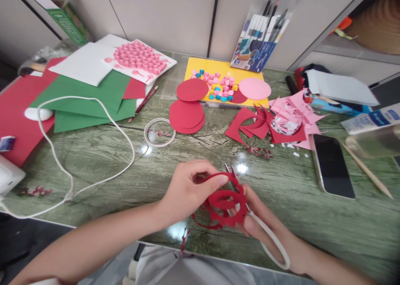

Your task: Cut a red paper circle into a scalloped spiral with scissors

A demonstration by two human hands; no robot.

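Observation:
Close to the table's front edge, my left hand (pixel 201 185) pinches a red paper cutout (pixel 229 220) with a scalloped outer rim and openings cut inside it. My right hand (pixel 265 220) is closed on a pair of scissors (pixel 273 243) with white handles. The scissor blades pass by the red paper, and their tips poke out above it, slightly apart. Part of the right fingers is hidden behind the paper. Thin red paper trimmings hang below the cutout, at the table edge.
Red paper circles (pixel 187 116) lie beyond my hands, beside a white tape ring (pixel 160 143). Red scraps (pixel 239 124), a phone (pixel 333 166) and a wooden stick (pixel 368 172) are on the right. A white cable (pixel 133 151) loops at left near green paper sheets (pixel 90 95).

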